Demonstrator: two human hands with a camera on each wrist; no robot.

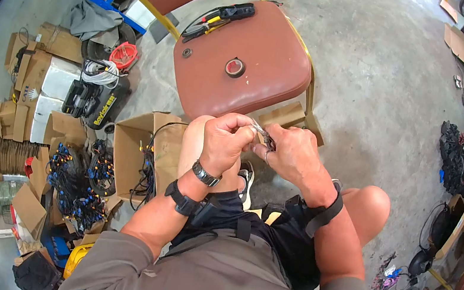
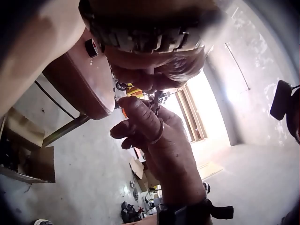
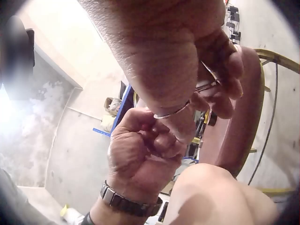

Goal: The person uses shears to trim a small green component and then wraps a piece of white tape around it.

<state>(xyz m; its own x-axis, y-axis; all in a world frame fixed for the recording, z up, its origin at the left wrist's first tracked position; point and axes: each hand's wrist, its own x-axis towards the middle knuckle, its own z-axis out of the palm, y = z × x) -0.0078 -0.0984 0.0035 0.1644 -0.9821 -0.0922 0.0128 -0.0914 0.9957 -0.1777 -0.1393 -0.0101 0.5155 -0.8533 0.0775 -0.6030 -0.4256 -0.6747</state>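
Note:
Both hands meet above my bare left knee (image 1: 199, 140), just in front of the chair. My left hand (image 1: 246, 127), with a metal watch on its wrist, curls its fingers round one end of a small dark metal-and-wire piece (image 1: 264, 136). My right hand (image 1: 275, 138), which wears a ring, pinches the other end. The left wrist view shows the ringed right hand (image 2: 140, 110) with the small piece (image 2: 153, 99) at its fingertips. From the right wrist camera I see the left hand (image 3: 150, 136) fisted below, and a thin part of the piece (image 3: 208, 85) above it. Most of the piece is hidden by fingers.
A red-brown chair seat (image 1: 270, 49) ahead carries a tape roll (image 1: 234, 67), hand tools (image 1: 218, 16) and a small ring (image 1: 187, 52). To my left stand an open carton of black cables (image 1: 137, 155), a pile of blue-tipped cables (image 1: 74, 178) and more cartons. The concrete floor (image 1: 384, 90) extends to the right.

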